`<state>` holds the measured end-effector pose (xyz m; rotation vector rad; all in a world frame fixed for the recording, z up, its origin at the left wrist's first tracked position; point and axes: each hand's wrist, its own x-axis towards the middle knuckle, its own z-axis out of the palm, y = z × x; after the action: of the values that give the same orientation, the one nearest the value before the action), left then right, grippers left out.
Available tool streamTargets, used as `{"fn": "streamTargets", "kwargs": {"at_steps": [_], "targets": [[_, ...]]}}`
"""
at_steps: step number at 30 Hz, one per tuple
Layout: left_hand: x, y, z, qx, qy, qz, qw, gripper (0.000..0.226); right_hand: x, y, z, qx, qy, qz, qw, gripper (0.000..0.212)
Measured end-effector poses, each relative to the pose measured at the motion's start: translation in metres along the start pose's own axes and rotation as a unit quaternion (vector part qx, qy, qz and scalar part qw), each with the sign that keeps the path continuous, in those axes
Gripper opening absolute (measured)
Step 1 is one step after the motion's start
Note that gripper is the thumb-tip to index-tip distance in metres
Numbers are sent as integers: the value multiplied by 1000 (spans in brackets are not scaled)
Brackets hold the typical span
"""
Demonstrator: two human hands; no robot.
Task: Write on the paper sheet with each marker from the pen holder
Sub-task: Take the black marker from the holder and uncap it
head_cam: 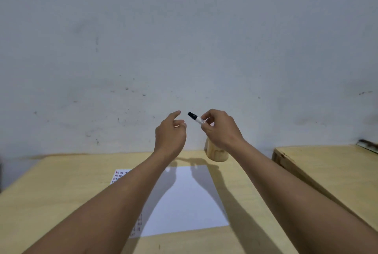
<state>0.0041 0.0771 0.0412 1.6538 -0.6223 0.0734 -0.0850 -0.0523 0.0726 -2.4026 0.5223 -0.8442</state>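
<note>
A person's two bare arms reach out above a white paper sheet (188, 196) lying on a light wooden table (61, 192). The right hand (219, 129) pinches a white marker (195, 117) with a black cap, raised above the sheet's far edge. The left hand (170, 133) hovers just beside the cap, fingers loosely spread, holding nothing. A wooden pen holder (216, 152) stands just beyond the sheet's far right corner. The uncapping step seems in hand; next, the left fingers must grip the cap and pull.
</note>
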Motion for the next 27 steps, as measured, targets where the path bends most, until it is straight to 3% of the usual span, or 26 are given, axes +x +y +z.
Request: {"fn": "streamTargets", "kwargs": {"at_steps": [7,12,14,17,19,20,21,22,24,26,27], "targets": [[-16,0,-34,-72,-48,-3,996,13,-24,-19,7,-9,-55,-23,998,15],[-21,-3,-48,-139,-71,-45,987,6,-33,-28,12,-37,-57,-33,997,13],[-22,-3,-52,-162,-55,-62,983,5,-37,-31,14,-60,-30,-42,997,17],[-23,-1,-58,-183,-14,-82,980,4,-47,-39,22,-80,72,-56,993,14],[-24,1,-62,-189,3,-83,978,5,-56,-44,33,-38,107,-11,993,31],[-24,2,-64,-194,5,-84,977,5,-60,-48,39,30,84,42,995,41],[-25,2,-66,-199,2,-86,976,6,-64,-53,43,133,49,115,983,48],[-26,3,-68,-201,-5,-87,976,6,-68,-58,46,251,11,193,949,49],[-30,3,-73,-187,-30,-84,978,6,-71,-67,52,441,-42,301,845,39],[-33,2,-78,-166,-43,-84,982,6,-70,-73,56,550,-50,327,767,25],[-34,2,-80,-159,-41,-86,983,7,-69,-76,58,577,-44,328,747,21]]}}
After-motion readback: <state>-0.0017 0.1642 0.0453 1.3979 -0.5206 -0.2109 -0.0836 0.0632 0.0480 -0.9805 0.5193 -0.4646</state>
